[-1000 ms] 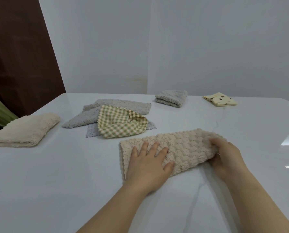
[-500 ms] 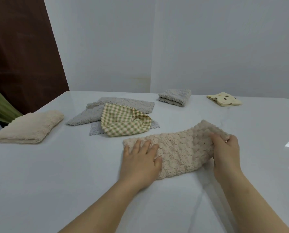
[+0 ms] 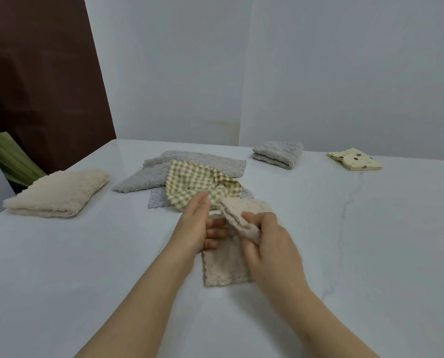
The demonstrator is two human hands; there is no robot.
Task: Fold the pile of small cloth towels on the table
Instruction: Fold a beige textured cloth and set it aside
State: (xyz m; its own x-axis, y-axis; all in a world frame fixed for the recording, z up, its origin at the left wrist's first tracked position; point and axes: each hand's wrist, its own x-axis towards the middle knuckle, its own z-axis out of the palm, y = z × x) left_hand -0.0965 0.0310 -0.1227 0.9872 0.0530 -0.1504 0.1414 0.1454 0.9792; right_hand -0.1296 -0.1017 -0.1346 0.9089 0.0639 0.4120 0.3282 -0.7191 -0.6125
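A beige textured towel (image 3: pixel 226 264) lies near the middle of the white table (image 3: pixel 86 267). My right hand (image 3: pixel 270 244) grips its right end and holds that end folded over towards the left. My left hand (image 3: pixel 199 226) is at the towel's left part, fingers partly under the lifted flap; whether it grips is unclear. Behind the hands lies the loose pile: a green checked cloth (image 3: pixel 195 186) on top of flat grey towels (image 3: pixel 140 180).
A folded beige towel (image 3: pixel 58 193) rests at the left edge. A folded grey towel (image 3: pixel 277 153) and a folded yellow dotted cloth (image 3: pixel 355 160) sit at the far right, near the white wall. A dark panel and something green stand off the table's left side.
My right hand has carried the towel's right end up and leftwards over the rest. My left hand has lifted from lying flat on the towel and now meets the flap.
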